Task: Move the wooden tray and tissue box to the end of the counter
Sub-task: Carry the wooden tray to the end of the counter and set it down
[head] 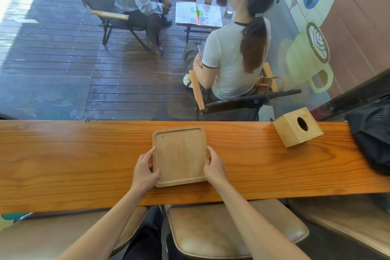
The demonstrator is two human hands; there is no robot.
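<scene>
A square light wooden tray lies flat in the middle of the long orange-brown wooden counter. My left hand grips the tray's left edge near its front corner. My right hand grips its right edge. A light wooden tissue box with an oval hole on top stands on the counter to the right, near the back edge, apart from both hands. No tissue shows in the hole.
A black bag lies on the counter's right end, just past the tissue box. Brown padded stools stand below the front edge. Behind the counter is a window; two people sit outside at a small table.
</scene>
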